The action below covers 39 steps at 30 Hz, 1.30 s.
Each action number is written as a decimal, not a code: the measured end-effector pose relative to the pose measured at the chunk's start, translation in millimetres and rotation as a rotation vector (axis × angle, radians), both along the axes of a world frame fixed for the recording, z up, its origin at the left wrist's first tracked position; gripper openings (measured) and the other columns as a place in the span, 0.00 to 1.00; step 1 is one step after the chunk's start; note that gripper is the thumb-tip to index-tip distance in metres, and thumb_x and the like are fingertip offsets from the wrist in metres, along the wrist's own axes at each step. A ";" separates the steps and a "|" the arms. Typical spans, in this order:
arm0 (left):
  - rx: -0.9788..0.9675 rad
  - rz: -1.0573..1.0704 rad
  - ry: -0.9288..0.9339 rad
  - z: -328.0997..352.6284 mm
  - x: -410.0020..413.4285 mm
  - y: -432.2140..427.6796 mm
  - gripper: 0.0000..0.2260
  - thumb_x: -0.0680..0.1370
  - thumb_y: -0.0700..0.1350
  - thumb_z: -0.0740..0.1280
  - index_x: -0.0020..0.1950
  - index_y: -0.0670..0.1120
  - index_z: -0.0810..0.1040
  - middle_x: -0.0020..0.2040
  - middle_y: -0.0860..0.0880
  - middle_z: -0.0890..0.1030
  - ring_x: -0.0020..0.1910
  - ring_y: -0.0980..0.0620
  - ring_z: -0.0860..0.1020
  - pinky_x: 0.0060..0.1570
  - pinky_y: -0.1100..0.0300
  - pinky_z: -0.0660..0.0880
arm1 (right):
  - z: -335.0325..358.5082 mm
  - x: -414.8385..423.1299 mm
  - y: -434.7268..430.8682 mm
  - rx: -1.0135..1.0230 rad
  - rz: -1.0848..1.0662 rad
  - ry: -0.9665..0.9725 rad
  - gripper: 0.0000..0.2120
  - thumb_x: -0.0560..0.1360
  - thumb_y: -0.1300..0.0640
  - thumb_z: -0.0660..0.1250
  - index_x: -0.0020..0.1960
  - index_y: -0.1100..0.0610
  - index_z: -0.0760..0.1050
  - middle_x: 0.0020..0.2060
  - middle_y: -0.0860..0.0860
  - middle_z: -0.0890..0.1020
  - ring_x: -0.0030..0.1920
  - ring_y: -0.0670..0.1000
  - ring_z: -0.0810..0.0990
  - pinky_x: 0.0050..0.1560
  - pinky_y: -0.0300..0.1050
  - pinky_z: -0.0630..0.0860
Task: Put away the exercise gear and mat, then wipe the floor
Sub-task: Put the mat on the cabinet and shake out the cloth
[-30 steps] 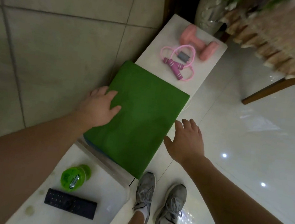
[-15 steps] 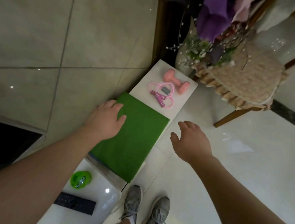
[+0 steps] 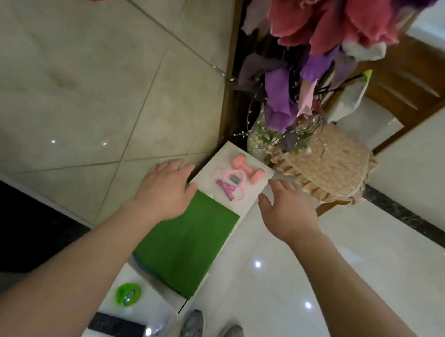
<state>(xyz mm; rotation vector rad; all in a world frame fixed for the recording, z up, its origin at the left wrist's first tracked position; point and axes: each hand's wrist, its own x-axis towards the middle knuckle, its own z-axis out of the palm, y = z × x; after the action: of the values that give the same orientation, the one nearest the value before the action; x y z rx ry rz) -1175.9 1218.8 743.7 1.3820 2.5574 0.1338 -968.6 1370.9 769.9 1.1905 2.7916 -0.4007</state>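
Observation:
A folded green mat lies flat on a low white ledge along the wall. Beyond it on the ledge sit a pink dumbbell and a coiled pink skipping rope. My left hand hovers over the mat's far left corner, fingers spread, holding nothing; whether it touches the mat is unclear. My right hand is open in the air to the right of the ledge, over the floor, beside the rope.
A vase of red and purple artificial flowers stands past the ledge's far end, next to a chair with a woven cushion. A green round lid and a black remote lie on the nearer ledge. Glossy white floor spreads right.
My head has risen, so the ledge looks smaller and the flowers come into view. Both hands have moved forward toward the dumbbell and rope; the left hand slid up off the mat's middle edge.

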 end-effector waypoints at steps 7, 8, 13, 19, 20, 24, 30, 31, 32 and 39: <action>0.080 -0.001 0.020 61.5 10.5 -0.5 0.23 0.83 0.55 0.54 0.76 0.48 0.64 0.77 0.44 0.64 0.76 0.45 0.61 0.75 0.47 0.58 | 59.1 10.0 2.7 0.059 0.018 0.076 0.22 0.81 0.47 0.53 0.70 0.56 0.68 0.68 0.53 0.72 0.68 0.56 0.67 0.64 0.49 0.66; 0.095 -0.003 0.019 68.3 12.0 -0.5 0.23 0.83 0.55 0.53 0.77 0.48 0.63 0.77 0.44 0.64 0.76 0.45 0.61 0.75 0.47 0.58 | 66.1 11.1 3.0 0.067 0.025 0.088 0.22 0.82 0.47 0.53 0.71 0.56 0.68 0.69 0.54 0.72 0.68 0.56 0.67 0.64 0.48 0.66; 0.127 0.015 0.023 100.1 24.6 -5.9 0.23 0.83 0.54 0.55 0.76 0.47 0.64 0.77 0.42 0.64 0.76 0.44 0.61 0.75 0.47 0.58 | 90.2 21.7 1.7 0.088 0.040 0.141 0.22 0.81 0.47 0.53 0.71 0.56 0.68 0.69 0.53 0.72 0.69 0.56 0.68 0.65 0.49 0.67; 0.126 0.064 0.045 121.8 51.5 -5.8 0.22 0.83 0.53 0.54 0.77 0.47 0.63 0.77 0.42 0.63 0.76 0.44 0.60 0.75 0.47 0.57 | 109.4 41.3 10.4 0.112 0.111 0.157 0.22 0.81 0.48 0.53 0.68 0.57 0.70 0.67 0.54 0.74 0.67 0.56 0.69 0.65 0.49 0.67; 0.126 0.074 0.055 124.0 57.0 -4.4 0.22 0.83 0.52 0.54 0.77 0.47 0.63 0.77 0.42 0.63 0.76 0.44 0.60 0.75 0.47 0.57 | 111.3 45.9 12.5 0.111 0.121 0.162 0.22 0.81 0.48 0.53 0.69 0.57 0.70 0.67 0.54 0.73 0.67 0.56 0.69 0.65 0.49 0.67; 0.150 0.127 0.091 129.2 99.3 11.8 0.21 0.83 0.52 0.54 0.75 0.48 0.65 0.77 0.44 0.64 0.76 0.44 0.62 0.74 0.49 0.58 | 113.8 79.5 36.3 0.108 0.188 0.180 0.23 0.81 0.48 0.53 0.72 0.56 0.67 0.69 0.54 0.72 0.70 0.56 0.67 0.70 0.51 0.65; 0.163 0.218 0.064 124.5 164.4 34.1 0.22 0.83 0.53 0.54 0.75 0.46 0.66 0.76 0.43 0.65 0.75 0.44 0.64 0.74 0.48 0.60 | 117.9 134.9 72.2 0.120 0.252 0.188 0.19 0.81 0.50 0.55 0.66 0.57 0.72 0.64 0.54 0.76 0.65 0.56 0.70 0.64 0.50 0.68; 0.161 0.235 0.062 124.0 173.5 34.7 0.22 0.83 0.54 0.54 0.75 0.47 0.67 0.76 0.43 0.66 0.74 0.43 0.64 0.74 0.47 0.61 | 119.8 142.3 76.0 0.123 0.264 0.186 0.19 0.81 0.50 0.55 0.67 0.57 0.71 0.64 0.54 0.75 0.66 0.56 0.70 0.64 0.50 0.68; 0.160 0.254 0.060 123.6 182.0 33.9 0.22 0.83 0.54 0.54 0.74 0.47 0.67 0.76 0.43 0.66 0.74 0.43 0.65 0.73 0.47 0.61 | 120.7 148.6 79.1 0.123 0.279 0.176 0.20 0.81 0.49 0.55 0.68 0.56 0.70 0.65 0.54 0.75 0.67 0.56 0.69 0.65 0.50 0.67; 0.176 0.390 0.034 120.2 228.8 -5.4 0.22 0.83 0.55 0.54 0.75 0.48 0.67 0.76 0.44 0.66 0.74 0.44 0.65 0.73 0.48 0.62 | 123.5 168.4 67.9 0.105 0.415 0.158 0.22 0.82 0.48 0.52 0.71 0.56 0.69 0.68 0.54 0.73 0.69 0.55 0.68 0.69 0.49 0.64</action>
<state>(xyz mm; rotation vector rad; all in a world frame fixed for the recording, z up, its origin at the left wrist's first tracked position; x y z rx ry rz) -947.1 1213.4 863.9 0.9231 2.8724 0.4124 -800.2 1438.8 893.5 0.5846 3.1219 -0.3263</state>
